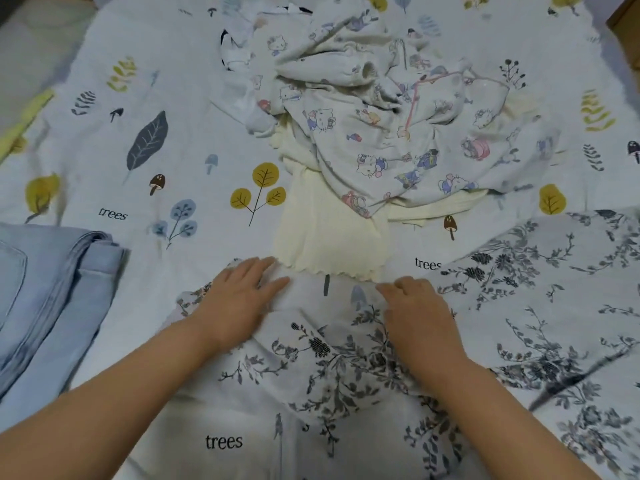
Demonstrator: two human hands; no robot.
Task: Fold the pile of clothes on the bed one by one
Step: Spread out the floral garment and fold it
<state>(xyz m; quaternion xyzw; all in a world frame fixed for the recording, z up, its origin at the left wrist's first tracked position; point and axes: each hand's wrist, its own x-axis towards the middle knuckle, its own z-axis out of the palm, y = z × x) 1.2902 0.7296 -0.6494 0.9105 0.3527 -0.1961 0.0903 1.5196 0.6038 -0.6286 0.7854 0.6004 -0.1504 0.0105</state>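
A white garment with dark floral print lies nearest, spread on the bedsheet; the left hand presses flat on it, fingers straight, while the right hand pinches its upper edge. Beyond the garment lies a cream top, then the pile of clothes; folded jeans sit to the garment's left.

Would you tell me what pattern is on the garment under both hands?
White with grey-black floral sprigs, seen in the head view on the garment under both hands.
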